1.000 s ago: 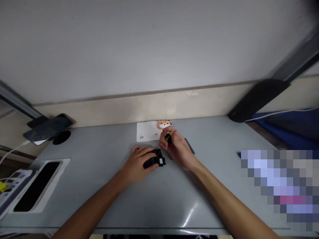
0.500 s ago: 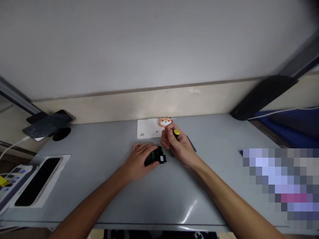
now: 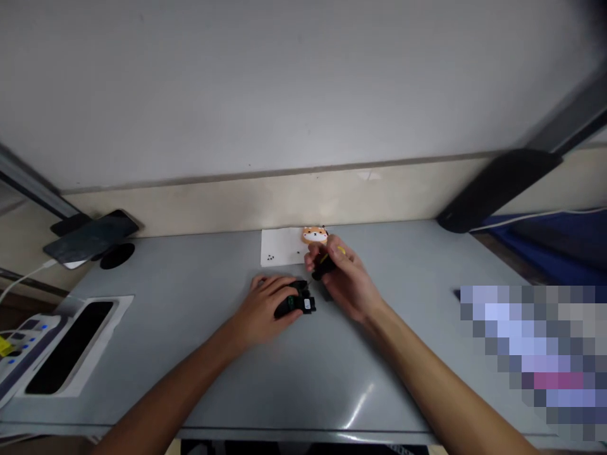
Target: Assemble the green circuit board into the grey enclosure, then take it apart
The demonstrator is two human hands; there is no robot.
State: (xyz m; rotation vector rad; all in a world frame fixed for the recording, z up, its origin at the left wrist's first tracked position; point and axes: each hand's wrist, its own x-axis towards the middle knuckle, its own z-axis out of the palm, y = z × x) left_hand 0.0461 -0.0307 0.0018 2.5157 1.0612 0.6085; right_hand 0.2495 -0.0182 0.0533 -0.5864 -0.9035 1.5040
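My left hand (image 3: 270, 306) is closed over a small black device (image 3: 284, 308) on the desk, fingers on its far side and thumb on its near side. A green circuit board and a white label show on the device. My right hand (image 3: 351, 275) grips a screwdriver (image 3: 324, 266) with a black and yellow handle. The screwdriver slants down towards the device's right end; whether its thin tip touches cannot be made out. Just behind lies a white sheet of paper (image 3: 282, 243) with several tiny dark screws (image 3: 270, 258). An orange and white dog-faced item (image 3: 315, 235) sits at the paper's right end.
A phone (image 3: 71, 347) lies on white paper at the left, beside a power strip (image 3: 28, 347). Another phone (image 3: 92, 237) rests on a stand. Dark frame legs (image 3: 497, 189) stand at both sides, and a pale wall (image 3: 227, 202) runs behind the grey desk.
My right hand has rolled open a little, tilting the screwdriver so that more of its black handle shows. My left hand and the device have stayed in place.
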